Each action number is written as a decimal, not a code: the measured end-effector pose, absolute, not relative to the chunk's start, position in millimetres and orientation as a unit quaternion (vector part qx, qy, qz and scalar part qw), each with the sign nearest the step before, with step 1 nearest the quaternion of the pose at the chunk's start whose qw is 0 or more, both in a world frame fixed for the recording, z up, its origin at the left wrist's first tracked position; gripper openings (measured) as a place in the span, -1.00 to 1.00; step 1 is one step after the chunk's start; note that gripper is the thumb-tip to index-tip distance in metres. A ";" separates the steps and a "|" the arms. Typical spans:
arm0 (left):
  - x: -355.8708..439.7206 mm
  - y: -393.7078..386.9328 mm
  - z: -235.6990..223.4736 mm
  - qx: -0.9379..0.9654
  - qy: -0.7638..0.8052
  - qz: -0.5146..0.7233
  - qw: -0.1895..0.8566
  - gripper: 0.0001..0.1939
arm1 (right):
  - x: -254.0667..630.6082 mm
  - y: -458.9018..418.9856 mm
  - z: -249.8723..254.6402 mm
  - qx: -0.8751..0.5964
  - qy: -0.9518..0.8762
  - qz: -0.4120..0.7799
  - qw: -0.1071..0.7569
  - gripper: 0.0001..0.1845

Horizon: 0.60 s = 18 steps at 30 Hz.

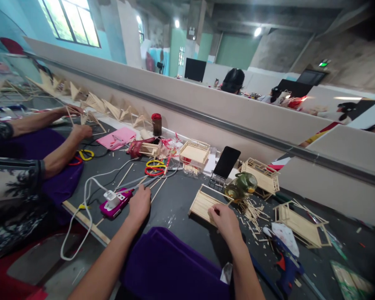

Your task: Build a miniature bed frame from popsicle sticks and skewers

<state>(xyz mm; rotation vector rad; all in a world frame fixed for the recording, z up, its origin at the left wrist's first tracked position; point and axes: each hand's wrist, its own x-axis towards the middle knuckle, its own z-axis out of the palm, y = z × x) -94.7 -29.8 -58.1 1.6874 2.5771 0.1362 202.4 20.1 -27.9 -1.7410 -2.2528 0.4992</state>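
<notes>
My left hand (140, 204) rests on the dark table beside a purple power strip (118, 204), at the near end of some thin wooden sticks (158, 189). Its fingers are curled down, and what they hold, if anything, is hidden. My right hand (225, 221) is over the near right part of a small model (203, 205) built of pale wooden sticks, with a flat slatted base. Thumb and forefinger are pinched together there; anything between them is too small to make out. Scissors (154, 170) with red and yellow handles lie beyond my left hand.
Stick models (195, 152), a phone (226, 161) on a stand, a glass jar (245, 182) and loose short sticks (253, 214) lie ahead. A blue glue gun (286, 262) is at right. A white cable (89, 208) loops left, near a co-worker's hands (81, 131).
</notes>
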 end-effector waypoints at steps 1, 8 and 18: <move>-95.2 -29.5 -58.4 0.549 0.834 0.042 0.027 -0.68 | 202.1 21.0 -27.7 -0.597 -0.774 0.171 0.123 -0.73; -93.1 -22.3 -53.9 0.554 0.831 0.037 0.039 -0.64 | 212.2 17.9 -34.0 -0.633 -0.719 0.200 0.207 -0.76; -99.4 -43.8 -29.6 0.568 0.791 0.144 0.176 -0.76 | 225.8 2.2 -28.6 -0.636 -0.740 0.105 0.194 -0.75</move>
